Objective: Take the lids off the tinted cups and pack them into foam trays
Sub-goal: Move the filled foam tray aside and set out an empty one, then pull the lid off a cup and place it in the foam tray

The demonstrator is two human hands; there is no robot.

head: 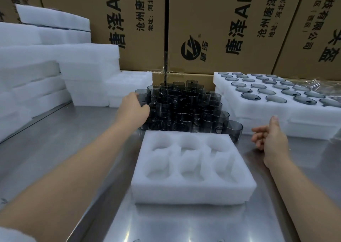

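A dense cluster of smoky tinted cups [186, 109] stands on the steel table, stacked in two layers. My left hand [132, 107] reaches to the cluster's left edge and its fingers curl round one tinted cup [143, 95] there. In front of the cups lies a white foam tray [184, 193] with six round pockets, all of them without cups. My right hand [271, 140] hovers to the right of this tray, thumb up and fingers loosely curled, holding nothing.
At the right, stacked foam trays [230, 105] hold several tinted lids [276, 99] in their pockets. Piles of white foam blocks [88, 61] fill the left side. Printed cardboard boxes [212, 29] wall off the back. The steel table [73, 140] stretches around the tray.
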